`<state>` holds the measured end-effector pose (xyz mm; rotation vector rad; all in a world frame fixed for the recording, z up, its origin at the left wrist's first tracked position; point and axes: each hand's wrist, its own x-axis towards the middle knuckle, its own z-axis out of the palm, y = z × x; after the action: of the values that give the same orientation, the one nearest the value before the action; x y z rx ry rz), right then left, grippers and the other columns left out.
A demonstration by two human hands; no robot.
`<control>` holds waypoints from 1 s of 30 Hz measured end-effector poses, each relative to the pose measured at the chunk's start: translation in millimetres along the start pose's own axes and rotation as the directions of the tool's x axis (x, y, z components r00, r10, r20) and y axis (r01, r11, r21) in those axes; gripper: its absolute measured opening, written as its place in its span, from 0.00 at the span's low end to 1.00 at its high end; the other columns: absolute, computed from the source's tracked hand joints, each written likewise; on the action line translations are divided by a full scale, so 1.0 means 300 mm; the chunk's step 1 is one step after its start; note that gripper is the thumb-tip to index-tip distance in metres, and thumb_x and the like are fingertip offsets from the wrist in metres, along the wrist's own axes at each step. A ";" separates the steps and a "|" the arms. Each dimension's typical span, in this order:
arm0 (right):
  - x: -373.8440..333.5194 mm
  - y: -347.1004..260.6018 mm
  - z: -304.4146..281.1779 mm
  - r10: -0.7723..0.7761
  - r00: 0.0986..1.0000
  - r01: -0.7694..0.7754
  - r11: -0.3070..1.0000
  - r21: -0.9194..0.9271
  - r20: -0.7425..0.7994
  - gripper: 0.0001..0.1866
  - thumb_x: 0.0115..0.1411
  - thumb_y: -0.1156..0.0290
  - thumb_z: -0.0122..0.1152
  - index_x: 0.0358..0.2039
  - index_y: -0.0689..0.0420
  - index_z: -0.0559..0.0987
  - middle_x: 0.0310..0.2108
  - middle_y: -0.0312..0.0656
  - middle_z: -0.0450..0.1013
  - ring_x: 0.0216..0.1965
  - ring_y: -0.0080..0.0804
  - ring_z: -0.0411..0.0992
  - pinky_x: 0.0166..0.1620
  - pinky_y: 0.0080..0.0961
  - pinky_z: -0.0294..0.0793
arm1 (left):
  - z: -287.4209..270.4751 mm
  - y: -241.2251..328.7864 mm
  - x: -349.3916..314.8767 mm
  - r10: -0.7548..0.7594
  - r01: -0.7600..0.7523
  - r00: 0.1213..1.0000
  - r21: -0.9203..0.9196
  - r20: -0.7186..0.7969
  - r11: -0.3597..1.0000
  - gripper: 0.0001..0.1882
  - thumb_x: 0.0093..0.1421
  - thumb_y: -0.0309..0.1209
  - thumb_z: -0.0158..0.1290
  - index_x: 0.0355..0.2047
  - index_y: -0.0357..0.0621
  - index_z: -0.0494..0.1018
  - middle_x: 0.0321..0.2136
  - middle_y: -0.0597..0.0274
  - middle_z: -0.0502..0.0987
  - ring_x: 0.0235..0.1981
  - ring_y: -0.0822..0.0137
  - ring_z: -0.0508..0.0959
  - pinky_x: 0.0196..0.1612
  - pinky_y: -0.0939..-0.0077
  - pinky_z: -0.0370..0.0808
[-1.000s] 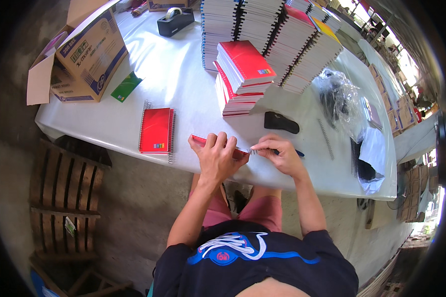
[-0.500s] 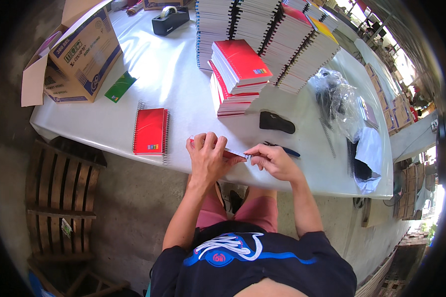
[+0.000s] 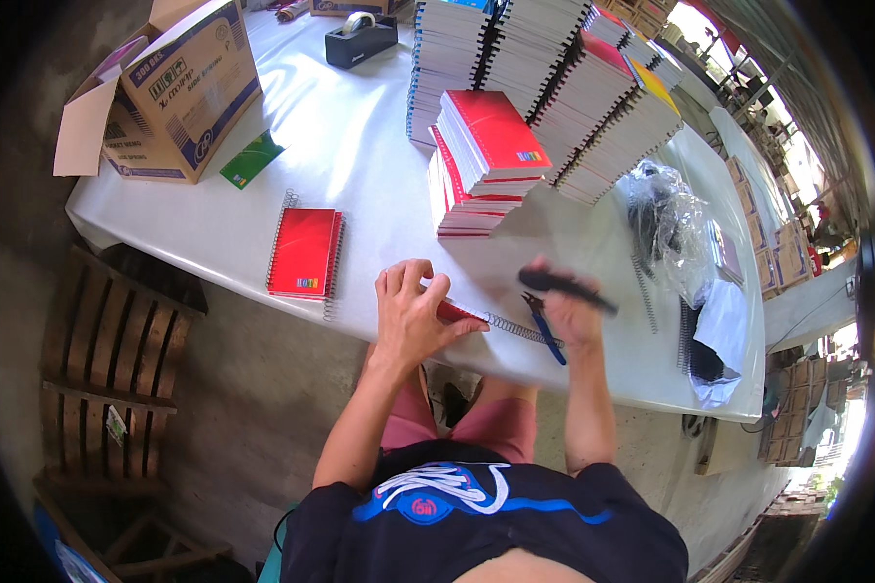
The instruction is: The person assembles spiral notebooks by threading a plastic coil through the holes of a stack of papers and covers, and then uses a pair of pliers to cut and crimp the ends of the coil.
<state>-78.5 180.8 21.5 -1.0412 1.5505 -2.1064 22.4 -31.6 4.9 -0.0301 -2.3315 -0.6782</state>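
Observation:
My left hand (image 3: 406,313) pinches a small red notebook (image 3: 463,312) on edge near the table's front edge. A thin metal spiral coil (image 3: 521,329) sticks out of the notebook's right end and runs along the table. My right hand (image 3: 576,319), a little smeared by motion, is closed around a long, black, rounded object (image 3: 570,287) whose kind I cannot make out. Blue-handled pliers (image 3: 546,332) lie just left of that hand, near the coil's end. To the left lies another red notebook (image 3: 303,253) with coils along its sides.
Red-covered pads (image 3: 486,146) are stacked beyond my hands, before tall piles of spiral notebooks (image 3: 525,58). At left stand a cardboard box (image 3: 180,97), a green card (image 3: 251,160) and a tape dispenser (image 3: 362,44). Plastic wrap (image 3: 666,214) and loose coils (image 3: 644,291) lie right.
My right hand has left the notebook's end and picked up the black object from the table. The coil now shows extending from the notebook. The view has shifted slightly.

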 end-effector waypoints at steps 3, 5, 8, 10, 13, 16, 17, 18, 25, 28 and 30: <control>0.004 0.008 0.030 0.143 0.979 -0.137 0.989 -0.051 0.142 0.18 0.46 0.90 0.51 0.37 0.63 0.80 0.42 0.52 0.76 0.48 0.42 0.72 0.57 0.37 0.65 | -0.003 -0.001 0.003 0.020 -0.020 1.000 -0.034 0.007 0.999 0.33 0.30 0.57 0.65 0.27 0.44 0.71 0.38 0.58 0.66 0.44 0.57 0.65 0.45 0.59 0.60; 0.029 0.006 0.022 0.197 0.957 -0.183 0.979 -0.084 0.211 0.17 0.45 0.89 0.52 0.34 0.63 0.82 0.41 0.52 0.76 0.48 0.44 0.72 0.58 0.39 0.64 | 0.001 -0.006 0.012 0.037 -0.037 0.999 -0.041 0.009 0.998 0.33 0.30 0.57 0.65 0.26 0.44 0.71 0.39 0.57 0.66 0.45 0.56 0.65 0.46 0.58 0.60; 0.050 0.002 0.025 0.171 0.931 -0.128 0.980 -0.150 0.323 0.13 0.43 0.85 0.56 0.31 0.65 0.82 0.38 0.53 0.77 0.47 0.47 0.73 0.56 0.40 0.65 | -0.001 -0.008 0.006 0.050 -0.048 0.998 -0.051 0.031 0.998 0.32 0.29 0.56 0.66 0.26 0.43 0.71 0.42 0.56 0.65 0.48 0.54 0.64 0.48 0.57 0.60; 0.053 -0.009 0.014 0.133 0.960 -0.106 0.987 -0.122 0.247 0.13 0.44 0.85 0.57 0.32 0.65 0.82 0.38 0.53 0.77 0.47 0.46 0.73 0.56 0.40 0.66 | -0.006 -0.013 0.014 0.047 -0.044 0.998 -0.073 0.030 0.996 0.32 0.29 0.56 0.66 0.26 0.43 0.71 0.43 0.55 0.65 0.49 0.52 0.63 0.49 0.56 0.60; 0.067 -0.023 0.052 0.048 0.961 -0.069 0.995 0.068 0.273 0.13 0.46 0.85 0.59 0.35 0.65 0.81 0.38 0.53 0.77 0.45 0.43 0.74 0.54 0.38 0.68 | -0.007 -0.011 0.019 0.072 -0.070 0.997 -0.063 0.039 0.996 0.32 0.28 0.55 0.66 0.24 0.43 0.70 0.44 0.54 0.64 0.52 0.50 0.61 0.51 0.54 0.60; 0.094 -0.026 0.063 0.266 0.961 -0.204 0.870 -0.448 0.080 0.16 0.48 0.88 0.56 0.36 0.61 0.82 0.39 0.48 0.77 0.45 0.37 0.75 0.51 0.28 0.71 | -0.012 -0.008 0.026 0.028 -0.025 0.999 -0.104 0.024 0.994 0.32 0.26 0.55 0.67 0.23 0.42 0.70 0.45 0.54 0.63 0.54 0.48 0.60 0.52 0.53 0.61; 0.095 -0.031 0.067 0.174 0.965 -0.109 0.947 -0.302 0.197 0.16 0.48 0.88 0.55 0.37 0.60 0.82 0.40 0.48 0.77 0.45 0.37 0.75 0.51 0.27 0.71 | -0.008 -0.010 0.029 0.037 -0.034 0.999 -0.102 0.025 0.994 0.32 0.26 0.55 0.67 0.23 0.42 0.70 0.45 0.53 0.63 0.54 0.48 0.59 0.52 0.53 0.61; 0.092 -0.039 0.074 0.065 0.953 -0.024 0.990 -0.137 0.297 0.16 0.48 0.88 0.54 0.37 0.60 0.82 0.40 0.48 0.77 0.44 0.37 0.75 0.51 0.26 0.71 | -0.001 -0.014 0.031 0.046 -0.043 0.999 -0.100 0.026 0.994 0.33 0.25 0.55 0.67 0.22 0.42 0.70 0.45 0.53 0.62 0.54 0.48 0.59 0.52 0.53 0.61; 0.081 -0.003 0.072 0.193 0.976 -0.144 0.921 -0.362 0.105 0.17 0.48 0.88 0.52 0.37 0.62 0.81 0.41 0.50 0.76 0.44 0.38 0.75 0.51 0.28 0.71 | 0.000 -0.017 0.029 0.063 -0.058 0.997 -0.131 0.035 0.990 0.33 0.23 0.54 0.68 0.22 0.40 0.70 0.46 0.52 0.62 0.54 0.46 0.57 0.53 0.52 0.61; 0.096 0.008 0.093 0.250 0.967 -0.192 0.837 -0.512 0.045 0.17 0.49 0.89 0.52 0.38 0.62 0.81 0.41 0.51 0.76 0.45 0.39 0.75 0.50 0.28 0.71 | -0.009 -0.022 0.035 0.058 -0.063 0.998 -0.149 -0.040 0.987 0.34 0.22 0.53 0.70 0.21 0.40 0.69 0.46 0.49 0.61 0.52 0.46 0.59 0.49 0.54 0.65; 0.087 -0.006 0.095 0.037 0.980 -0.026 0.998 -0.057 0.197 0.18 0.47 0.89 0.52 0.38 0.62 0.81 0.41 0.50 0.76 0.45 0.39 0.75 0.50 0.27 0.71 | 0.000 -0.021 0.040 -0.045 0.032 0.998 -0.286 -0.039 0.958 0.34 0.21 0.50 0.71 0.22 0.40 0.68 0.46 0.48 0.60 0.49 0.47 0.60 0.45 0.56 0.67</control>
<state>-75.6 145.3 36.6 -1.1973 1.5238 -1.8849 12.0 -39.0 9.8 -0.0990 -2.1788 -1.0200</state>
